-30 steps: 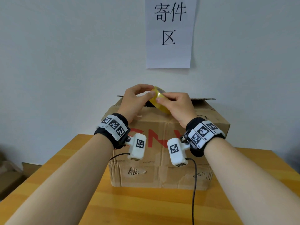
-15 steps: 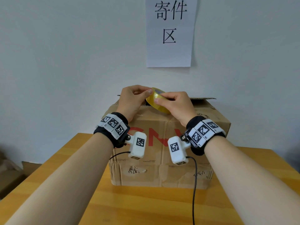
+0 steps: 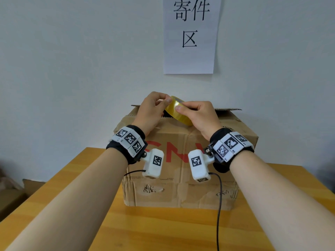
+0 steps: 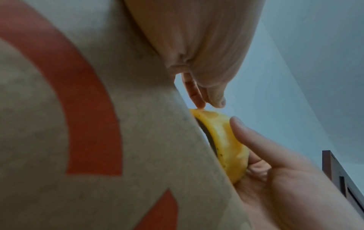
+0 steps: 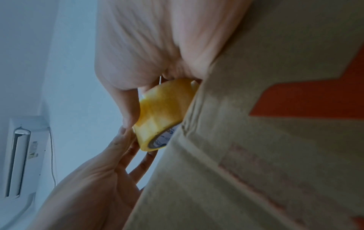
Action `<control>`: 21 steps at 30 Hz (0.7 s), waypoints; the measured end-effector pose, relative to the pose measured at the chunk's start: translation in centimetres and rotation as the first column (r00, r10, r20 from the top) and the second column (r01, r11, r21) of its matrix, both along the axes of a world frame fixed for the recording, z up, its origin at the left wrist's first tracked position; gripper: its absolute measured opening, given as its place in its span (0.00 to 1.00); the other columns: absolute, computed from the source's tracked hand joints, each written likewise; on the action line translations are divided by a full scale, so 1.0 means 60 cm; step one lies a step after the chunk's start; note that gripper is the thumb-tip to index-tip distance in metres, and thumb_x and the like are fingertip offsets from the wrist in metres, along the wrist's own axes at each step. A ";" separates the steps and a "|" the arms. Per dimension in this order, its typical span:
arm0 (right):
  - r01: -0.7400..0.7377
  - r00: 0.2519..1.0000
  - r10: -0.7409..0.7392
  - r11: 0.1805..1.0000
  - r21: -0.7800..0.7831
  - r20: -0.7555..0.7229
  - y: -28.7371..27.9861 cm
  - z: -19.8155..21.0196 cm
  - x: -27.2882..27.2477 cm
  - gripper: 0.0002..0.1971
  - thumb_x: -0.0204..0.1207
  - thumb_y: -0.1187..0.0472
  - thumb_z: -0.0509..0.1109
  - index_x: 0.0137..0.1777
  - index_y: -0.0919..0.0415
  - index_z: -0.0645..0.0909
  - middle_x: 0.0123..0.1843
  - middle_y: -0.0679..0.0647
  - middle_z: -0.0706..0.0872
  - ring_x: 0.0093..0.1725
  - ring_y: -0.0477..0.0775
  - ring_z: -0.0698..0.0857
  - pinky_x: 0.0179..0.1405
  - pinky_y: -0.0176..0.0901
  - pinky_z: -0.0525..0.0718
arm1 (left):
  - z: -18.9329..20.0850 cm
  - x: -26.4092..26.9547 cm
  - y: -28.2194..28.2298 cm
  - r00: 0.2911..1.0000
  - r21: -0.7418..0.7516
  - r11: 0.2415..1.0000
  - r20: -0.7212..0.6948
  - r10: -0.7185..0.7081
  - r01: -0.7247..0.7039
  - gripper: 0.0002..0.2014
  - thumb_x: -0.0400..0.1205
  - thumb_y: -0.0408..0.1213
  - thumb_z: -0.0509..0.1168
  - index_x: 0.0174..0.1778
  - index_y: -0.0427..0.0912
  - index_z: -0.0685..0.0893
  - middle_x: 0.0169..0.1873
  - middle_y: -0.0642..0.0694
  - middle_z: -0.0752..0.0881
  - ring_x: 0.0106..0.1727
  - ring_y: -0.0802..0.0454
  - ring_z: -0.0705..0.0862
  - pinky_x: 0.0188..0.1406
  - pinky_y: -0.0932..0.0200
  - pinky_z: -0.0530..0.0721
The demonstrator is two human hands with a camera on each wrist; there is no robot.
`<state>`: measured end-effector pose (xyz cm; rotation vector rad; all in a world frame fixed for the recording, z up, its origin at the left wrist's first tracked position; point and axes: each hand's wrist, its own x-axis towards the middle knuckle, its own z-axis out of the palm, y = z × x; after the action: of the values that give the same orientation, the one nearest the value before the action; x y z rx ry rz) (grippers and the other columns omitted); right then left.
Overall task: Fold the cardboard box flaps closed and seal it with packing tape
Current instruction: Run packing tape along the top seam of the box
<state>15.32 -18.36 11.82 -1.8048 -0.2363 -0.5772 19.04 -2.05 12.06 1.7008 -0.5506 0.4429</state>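
Head view, left to right. The left hand [image 3: 150, 110] was raised above the near top edge of the cardboard box [image 3: 188, 185], wrist band and white camera pod hanging in front of the box's near face. Its grip was closed at the fingertips: thumb and forefinger pinched at the upper left rim of the tape roll [image 3: 178, 111]. The left wrist view showed the two fingertips [image 4: 198, 99] pressed together right at the roll's edge [image 4: 224, 140]; whether a loose end of tape sat between them could not be told.

The yellowish, translucent tape roll was held tilted in the air between both hands, just above the box top near its front edge. The right wrist view [image 5: 163, 112] showed a printed inner core and the roll lying close against the cardboard; contact could not be confirmed.

The right hand [image 3: 198, 117] held the roll from the right, grip wrapped round it, thumb on the outer face and fingers curled behind.

The box stood on the wooden bench [image 3: 163, 230], red lettering on the near face, surface scuffed and torn low down. A flap edge [image 3: 228, 109] showed at the far right of the top. A white paper sign [image 3: 189, 36] with black characters hung on the wall behind.
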 end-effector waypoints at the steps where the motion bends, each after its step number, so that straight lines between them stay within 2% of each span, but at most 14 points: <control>1: -0.001 1.000 0.001 1.000 0.008 -0.001 0.000 0.000 0.000 0.08 0.74 0.53 0.80 0.50 0.51 0.94 0.45 0.46 0.94 0.50 0.46 0.91 0.56 0.44 0.87 | 0.000 0.000 0.000 1.000 -0.008 1.000 -0.010 -0.007 0.007 0.07 0.87 0.42 0.64 0.53 0.44 0.84 0.47 0.49 0.89 0.49 0.56 0.88 0.53 0.52 0.89; 3: -0.003 1.000 0.003 1.000 0.016 -0.001 -0.001 0.000 0.002 0.09 0.74 0.52 0.80 0.52 0.52 0.94 0.46 0.46 0.94 0.51 0.46 0.91 0.57 0.44 0.87 | 0.003 -0.002 0.001 0.999 -0.029 0.999 -0.025 -0.026 0.025 0.07 0.88 0.41 0.63 0.54 0.44 0.85 0.46 0.50 0.89 0.48 0.58 0.88 0.51 0.55 0.89; 5: -0.002 1.000 0.002 1.000 0.027 0.004 -0.001 0.001 0.002 0.08 0.74 0.52 0.79 0.52 0.51 0.93 0.46 0.45 0.94 0.51 0.45 0.91 0.57 0.43 0.87 | 0.002 -0.001 0.002 0.999 -0.057 0.998 -0.018 -0.038 0.037 0.06 0.86 0.40 0.66 0.56 0.46 0.84 0.48 0.51 0.89 0.51 0.57 0.88 0.52 0.53 0.89; 8: -0.008 1.000 0.008 0.999 0.031 0.004 -0.002 0.002 0.000 0.07 0.75 0.53 0.79 0.51 0.49 0.93 0.46 0.45 0.94 0.52 0.44 0.90 0.56 0.41 0.86 | 0.000 0.002 0.004 1.000 -0.085 0.996 -0.010 -0.027 0.026 0.14 0.82 0.40 0.72 0.63 0.49 0.80 0.51 0.51 0.89 0.53 0.54 0.89 0.54 0.52 0.89; 12: -0.020 1.000 0.019 1.000 0.012 0.008 -0.001 0.001 -0.004 0.06 0.75 0.54 0.79 0.50 0.50 0.94 0.44 0.46 0.94 0.50 0.45 0.91 0.54 0.40 0.86 | 0.003 -0.005 0.005 1.000 -0.061 0.998 0.005 -0.025 0.025 0.06 0.80 0.40 0.74 0.52 0.47 0.90 0.44 0.48 0.92 0.49 0.54 0.91 0.54 0.51 0.90; 15: -0.019 1.000 0.019 1.000 0.005 0.005 0.001 0.002 -0.005 0.06 0.74 0.53 0.80 0.50 0.50 0.94 0.44 0.45 0.94 0.49 0.44 0.90 0.53 0.39 0.86 | 0.001 -0.009 0.006 0.999 -0.088 0.995 0.001 -0.038 0.038 0.03 0.80 0.37 0.74 0.47 0.42 0.90 0.41 0.45 0.93 0.45 0.50 0.92 0.53 0.48 0.90; 21: -0.024 1.000 0.024 1.000 0.012 -0.010 0.000 0.003 -0.006 0.06 0.73 0.53 0.80 0.48 0.49 0.94 0.44 0.44 0.93 0.48 0.43 0.90 0.52 0.38 0.86 | 0.002 -0.004 0.004 1.000 -0.045 0.999 -0.015 -0.012 0.011 0.04 0.84 0.39 0.69 0.48 0.46 0.89 0.41 0.46 0.92 0.45 0.50 0.91 0.52 0.45 0.90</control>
<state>14.95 -18.39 11.99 -1.7906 -0.2466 -0.5509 18.79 -1.81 12.16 1.6558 -0.5351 0.4303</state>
